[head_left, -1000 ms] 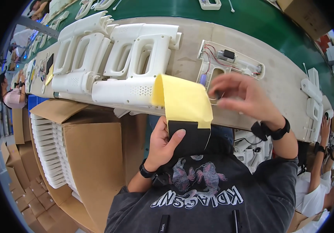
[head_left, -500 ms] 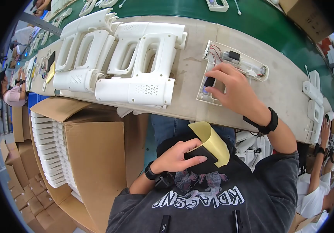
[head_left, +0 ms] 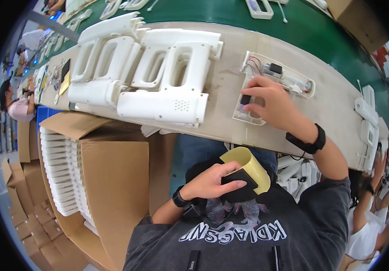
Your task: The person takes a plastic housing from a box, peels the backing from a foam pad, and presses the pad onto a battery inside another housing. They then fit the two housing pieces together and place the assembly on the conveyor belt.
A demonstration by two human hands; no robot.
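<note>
My right hand (head_left: pixel 270 103) rests on an open white plastic shell half (head_left: pixel 273 86) lying on the beige bench top (head_left: pixel 230 122). Its fingertips press a small black part (head_left: pixel 245 99) into the handle end of the shell; wires and a small motor show in the upper part. My left hand (head_left: pixel 212 183) is down at my chest, holding a yellow sheet with a black pad on it (head_left: pixel 244 174), curled over the hand.
A stack of assembled white gun-shaped housings (head_left: pixel 158 77) lies left of the shell. An open cardboard box (head_left: pixel 95 167) holding stacked white parts stands below the bench at left. A green conveyor belt (head_left: pixel 303 31) runs behind. Other people work at far left and lower right.
The left hand has lowered the yellow sheet from the bench edge to my chest. The right hand has moved onto the shell's handle and pressed the black part down.
</note>
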